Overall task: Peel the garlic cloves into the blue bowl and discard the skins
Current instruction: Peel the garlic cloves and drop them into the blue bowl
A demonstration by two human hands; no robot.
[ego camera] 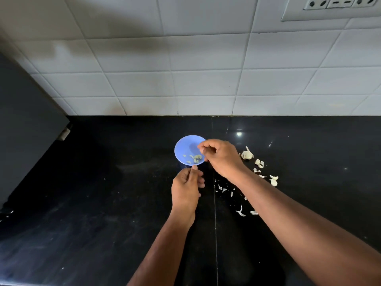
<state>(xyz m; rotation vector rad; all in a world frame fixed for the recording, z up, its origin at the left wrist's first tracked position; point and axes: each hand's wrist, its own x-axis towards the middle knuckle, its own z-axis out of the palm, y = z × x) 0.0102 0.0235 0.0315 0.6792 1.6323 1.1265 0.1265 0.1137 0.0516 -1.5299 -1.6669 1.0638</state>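
My left hand (186,187) sits nearest me, fingers curled, thumb up and touching the near rim of the blue bowl (186,148); I cannot tell whether it holds anything. My right hand (219,156) hovers over the bowl's right edge, fingertips pinched together, probably on a small clove or a scrap of skin too small to make out. A few peeled garlic cloves (194,158) lie inside the bowl. To do this step well, I should release low over the bowl and keep skin out. Loose skins (241,211) and unpeeled garlic (247,154) lie scattered to the right on the glossy black counter (103,203). Beyond rises a white tiled wall (185,69), with a socket plate (338,5) at top right.
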